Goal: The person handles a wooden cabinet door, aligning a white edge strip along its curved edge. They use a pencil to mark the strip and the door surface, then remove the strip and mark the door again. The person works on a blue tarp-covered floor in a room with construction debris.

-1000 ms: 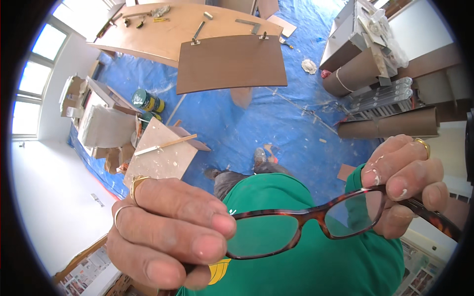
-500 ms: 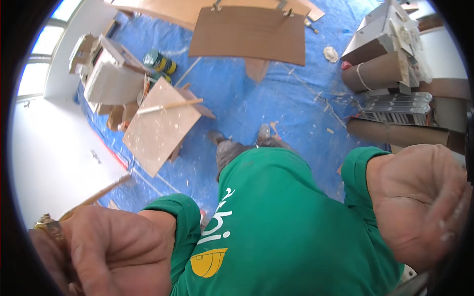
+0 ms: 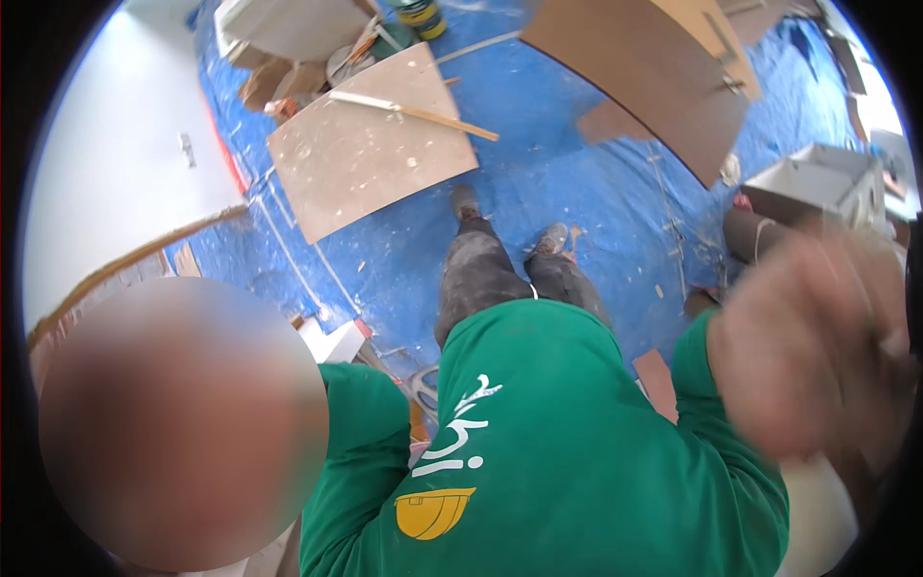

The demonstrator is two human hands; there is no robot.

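Left hand: hidden by a round blur
Right hand (image 3: 798, 351): motion-smeared, beyond a green cuff (image 3: 694, 370)
Fingers: cannot tell, either hand
Paint-speckled board (image 3: 375, 159): bears a wooden strip (image 3: 447, 124)

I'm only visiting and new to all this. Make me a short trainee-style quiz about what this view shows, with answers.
1. True or false: the wooden strip lies on the speckled board.
2. Which colour is the floor sheet? A) red B) blue C) white
3. Does the view settle what the left hand and right hand hold?

Key:
1. True
2. B
3. No, both are too blurred
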